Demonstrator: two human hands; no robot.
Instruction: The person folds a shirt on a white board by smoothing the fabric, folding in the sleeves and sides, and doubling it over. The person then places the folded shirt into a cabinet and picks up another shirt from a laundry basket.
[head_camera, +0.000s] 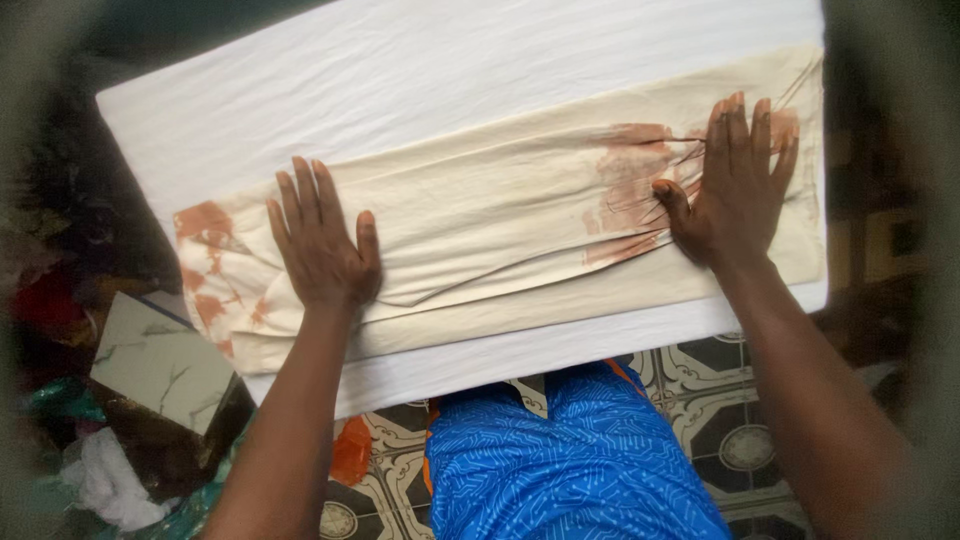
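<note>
Fingers (300, 200) of both hands lie spread and flat, gripping nothing. Left hand (322, 250) and right hand (735, 190) press the folded cream cloth with rust-red stains (500, 220), its long axis running left to right across the white-covered counter (400, 80). Each hand sits near one end.

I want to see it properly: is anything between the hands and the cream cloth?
Nothing visible. The left hand and the right hand both lie flat, fingers spread, directly on the cream cloth, which lies folded on the white padded table.
</note>
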